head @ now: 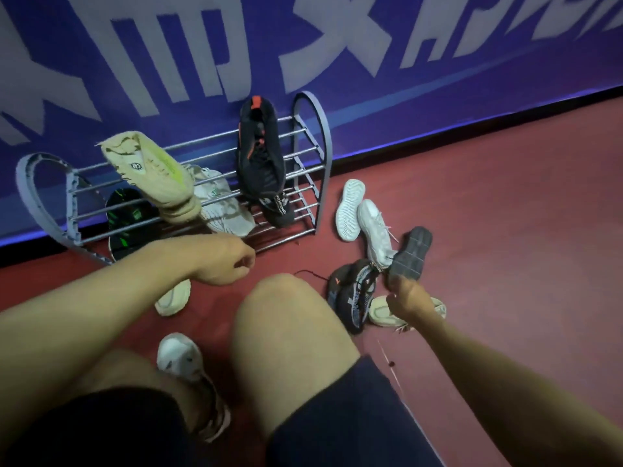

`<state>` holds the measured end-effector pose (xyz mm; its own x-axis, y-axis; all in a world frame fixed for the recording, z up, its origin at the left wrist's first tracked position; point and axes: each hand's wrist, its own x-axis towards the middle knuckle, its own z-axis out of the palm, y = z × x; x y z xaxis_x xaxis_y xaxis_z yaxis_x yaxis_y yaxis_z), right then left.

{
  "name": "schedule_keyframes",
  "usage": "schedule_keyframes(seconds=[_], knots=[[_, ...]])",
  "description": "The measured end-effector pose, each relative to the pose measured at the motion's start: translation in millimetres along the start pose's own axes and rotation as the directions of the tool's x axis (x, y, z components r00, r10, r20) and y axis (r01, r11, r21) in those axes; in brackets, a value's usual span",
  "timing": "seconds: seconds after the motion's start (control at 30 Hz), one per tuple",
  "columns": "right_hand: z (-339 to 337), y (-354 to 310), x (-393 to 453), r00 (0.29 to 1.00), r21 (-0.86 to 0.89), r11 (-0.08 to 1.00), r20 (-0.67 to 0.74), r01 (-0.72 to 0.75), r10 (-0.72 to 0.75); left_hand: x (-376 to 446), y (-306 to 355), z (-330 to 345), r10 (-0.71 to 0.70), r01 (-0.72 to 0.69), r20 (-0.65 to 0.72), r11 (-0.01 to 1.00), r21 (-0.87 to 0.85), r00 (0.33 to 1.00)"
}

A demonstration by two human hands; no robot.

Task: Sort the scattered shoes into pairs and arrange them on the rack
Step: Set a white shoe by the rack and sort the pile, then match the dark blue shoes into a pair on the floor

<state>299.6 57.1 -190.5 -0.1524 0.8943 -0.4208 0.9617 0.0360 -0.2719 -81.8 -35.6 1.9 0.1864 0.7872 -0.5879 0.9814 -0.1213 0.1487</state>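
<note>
Blue wall banner (438, 62) behind all, w/ big pale characters and slanted Latin letters at top right, cut by frame edge, not readable as a word.

Grey rack (312, 129) w/ chrome bars against that wall, standing on red floor (505, 230). On rack: beige shoe (151, 170) lying tilted across upper bars at left, small round logo on sole side, too small to read. White knit shoe (222, 203) just beside it, lower. Black shoe w/ orange trim (261, 156) toward right end, long axis running front to back of rack, heel up near wall; below it a dark shoe (278, 207) w/ white lettering, looks like "FORENE", not sure. Black-green sole (126, 217) on low tier at left.

Loose pile on floor, right of rack: white pair (357, 210), one sole up; dark grey shoe (409, 254) w/ sole facing camera, long axis pointing up-right and away from right hand (408, 298). Right hand at its lower end, fingers seem curled on it, probably gripping; thumb side hidden. Black-blue sneaker (354, 294) just left of that hand, cream shoe (381, 311) partly under wrist.

Left hand (226, 261) in front of rack's low bars, fingers loosely curled, holding nothing. Nearer to rack than right; right nearer to pile.

Likely next: lifting grey shoe up-left toward rack.
</note>
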Motion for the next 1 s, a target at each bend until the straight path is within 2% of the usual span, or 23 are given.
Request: schedule_keyframes(seconds=[0.17,0.27,0.33,0.5,0.57,0.67,0.7,0.8,0.83,0.93,1.0], knots=[[61.4,50.3,26.8,0.973,-0.11,0.974,0.1,-0.197,0.208,48.1,-1.1,-0.1,0.069,-0.069,0.005,0.996,-0.059,0.998],[106.2,62.9,46.5,0.931,-0.133,0.936,0.128,-0.326,0.342,111.1,-9.6,38.6,0.132,-0.136,-0.037,0.977,-0.163,0.991],[128.2,61.8,63.9,0.92,-0.113,0.921,0.085,-0.372,0.382,153.2,-17.2,76.3,0.173,-0.179,-0.048,0.958,-0.226,0.984],[136.3,32.0,135.1,0.869,0.083,0.88,-0.135,-0.468,0.475,211.5,-14.6,171.3,0.206,-0.226,-0.097,0.916,-0.331,0.974],[134.5,28.3,160.4,0.811,0.145,0.833,-0.189,-0.534,0.553,225.0,-6.1,200.1,0.182,-0.225,-0.145,0.895,-0.385,0.973],[137.5,39.0,191.9,0.668,0.362,0.699,-0.231,-0.616,0.708,233.7,8.8,241.3,0.114,-0.218,-0.237,0.852,-0.477,0.965],[138.9,46.7,195.7,0.644,0.381,0.688,-0.257,-0.618,0.721,230.5,14.4,252.5,0.082,-0.21,-0.268,0.843,-0.495,0.96],[138.3,69.9,189.4,0.815,0.16,0.823,-0.13,-0.545,0.565,215.2,25.7,279.8,0.008,-0.2,-0.334,0.815,-0.544,0.942],[136.4,73.6,186.1,0.833,0.162,0.834,-0.094,-0.527,0.545,207.2,28.1,287.5,0.0,-0.19,-0.319,0.803,-0.565,0.948],[126.8,82.3,170.5,0.804,0.453,0.791,-0.227,-0.412,0.549,200.9,29.9,303.1,0.043,-0.206,-0.302,0.822,-0.531,0.952],[129.0,81.3,158.5,0.751,0.686,0.671,-0.277,-0.282,0.599,213.8,29.5,303.1,0.013,-0.209,-0.338,0.809,-0.55,0.941]])
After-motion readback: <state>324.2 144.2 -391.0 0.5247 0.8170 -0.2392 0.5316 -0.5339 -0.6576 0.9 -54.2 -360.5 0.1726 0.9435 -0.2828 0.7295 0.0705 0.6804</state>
